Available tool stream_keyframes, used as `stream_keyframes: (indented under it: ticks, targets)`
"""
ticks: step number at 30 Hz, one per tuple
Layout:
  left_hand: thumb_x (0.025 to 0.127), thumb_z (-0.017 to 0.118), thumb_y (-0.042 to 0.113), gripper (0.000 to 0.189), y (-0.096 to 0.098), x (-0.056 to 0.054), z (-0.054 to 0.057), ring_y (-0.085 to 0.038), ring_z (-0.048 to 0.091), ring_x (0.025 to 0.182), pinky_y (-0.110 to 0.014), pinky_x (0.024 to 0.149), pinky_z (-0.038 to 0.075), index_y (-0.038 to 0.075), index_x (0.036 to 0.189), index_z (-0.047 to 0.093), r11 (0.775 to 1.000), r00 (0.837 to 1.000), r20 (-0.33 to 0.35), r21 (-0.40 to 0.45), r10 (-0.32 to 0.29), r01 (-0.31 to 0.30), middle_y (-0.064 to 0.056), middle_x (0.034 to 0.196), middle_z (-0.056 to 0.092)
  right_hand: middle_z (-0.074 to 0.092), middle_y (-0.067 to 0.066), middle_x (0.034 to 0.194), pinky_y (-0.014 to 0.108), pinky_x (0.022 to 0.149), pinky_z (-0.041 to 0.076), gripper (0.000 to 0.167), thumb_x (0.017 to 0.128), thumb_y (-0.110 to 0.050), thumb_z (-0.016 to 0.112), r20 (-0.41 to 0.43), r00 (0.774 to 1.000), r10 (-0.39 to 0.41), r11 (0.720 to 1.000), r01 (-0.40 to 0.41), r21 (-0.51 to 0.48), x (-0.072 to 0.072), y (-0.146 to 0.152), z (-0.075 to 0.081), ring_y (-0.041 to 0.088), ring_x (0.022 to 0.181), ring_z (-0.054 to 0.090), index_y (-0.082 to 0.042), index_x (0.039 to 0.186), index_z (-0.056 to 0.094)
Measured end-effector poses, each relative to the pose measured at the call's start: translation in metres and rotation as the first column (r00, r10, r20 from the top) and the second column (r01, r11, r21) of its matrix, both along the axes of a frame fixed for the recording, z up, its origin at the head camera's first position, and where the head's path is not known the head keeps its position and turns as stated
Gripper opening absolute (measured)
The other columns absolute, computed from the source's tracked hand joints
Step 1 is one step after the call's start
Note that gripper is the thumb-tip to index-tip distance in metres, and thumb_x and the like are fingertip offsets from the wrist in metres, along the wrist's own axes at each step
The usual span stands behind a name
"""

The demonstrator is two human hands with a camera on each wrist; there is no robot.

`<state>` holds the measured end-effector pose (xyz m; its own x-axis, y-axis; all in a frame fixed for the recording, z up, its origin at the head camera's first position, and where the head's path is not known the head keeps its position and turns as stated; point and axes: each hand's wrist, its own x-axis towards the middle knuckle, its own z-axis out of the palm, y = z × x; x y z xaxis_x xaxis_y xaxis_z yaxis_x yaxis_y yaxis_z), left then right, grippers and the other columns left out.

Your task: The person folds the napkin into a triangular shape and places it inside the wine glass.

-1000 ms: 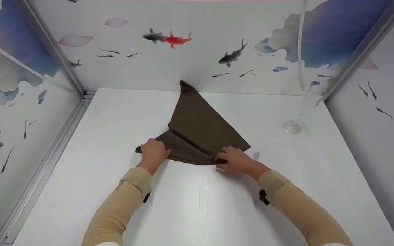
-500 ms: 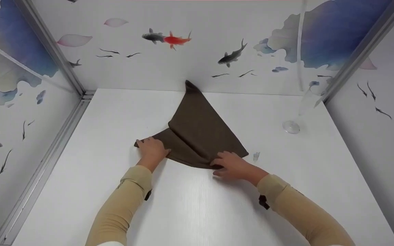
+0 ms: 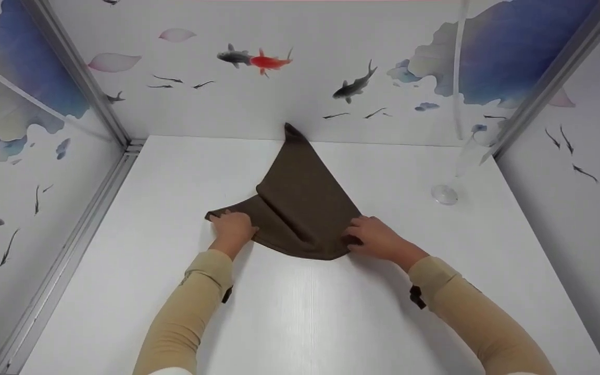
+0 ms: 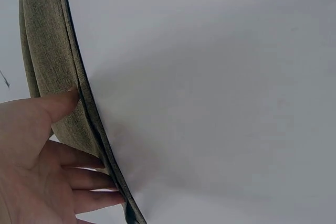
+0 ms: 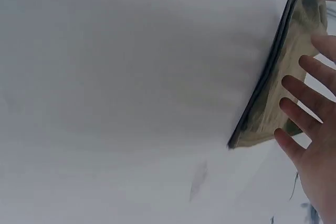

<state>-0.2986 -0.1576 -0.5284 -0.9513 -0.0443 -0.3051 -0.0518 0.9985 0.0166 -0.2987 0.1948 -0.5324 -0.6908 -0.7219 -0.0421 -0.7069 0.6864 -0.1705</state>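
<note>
A dark brown cloth napkin [image 3: 305,198] lies folded on the white table, with one raised fold across its middle. Its far tip leans against the back wall. My left hand [image 3: 233,228] rests on the narrow left end, thumb near the front edge. In the left wrist view the thumb and fairly straight fingers of that hand [image 4: 47,156] touch the napkin [image 4: 47,35] along its layered edge. At the right corner is my right hand [image 3: 375,237], fingertips on the cloth. Its fingers look spread and straight over the napkin [image 5: 278,93] in the right wrist view; that hand [image 5: 315,114] grips nothing.
A clear stemmed glass [image 3: 444,195] stands at the back right of the white table [image 3: 300,312]. Printed wall panels [image 3: 300,94] close off the back and both sides.
My right hand has slid right along the front edge to the napkin's right corner, and the edge bows outward more. The far tip has shifted right. My left hand has barely moved.
</note>
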Motion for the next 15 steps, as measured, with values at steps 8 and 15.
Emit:
stream_keyframes:
  ticks: [8, 15]
  targets:
    - [0.098, 0.055, 0.046, 0.069, -0.004, -0.001, 0.004, -0.05, 0.035, 0.133, -0.068, 0.105, 0.022, -0.012, 0.134, 0.05, 1.0, 1.0, 0.008, 0.004, -0.02, 0.02, -0.036, 0.142, 0.038, 0.054, 0.013, 0.134, 0.051, 0.097, 0.042, 0.036, 0.086, -0.015, 0.076, -0.078, 0.996, -0.032, 0.995, 0.039, 0.097, -0.016, 0.021, 0.0, 0.032, 0.122, 0.049, -0.01, 0.121, 0.068]
    - [0.097, 0.056, 0.044, 0.074, -0.006, -0.001, 0.005, -0.048, 0.035, 0.133, -0.065, 0.103, 0.03, -0.017, 0.137, 0.042, 0.999, 1.0, -0.008, 0.021, -0.026, 0.026, -0.037, 0.143, 0.036, 0.051, 0.014, 0.141, 0.053, 0.099, 0.04, 0.041, 0.086, -0.014, 0.075, -0.079, 0.996, 0.046, 0.986, -0.033, 0.162, -0.021, 0.022, 0.001, 0.035, 0.128, 0.046, -0.011, 0.126, 0.066]
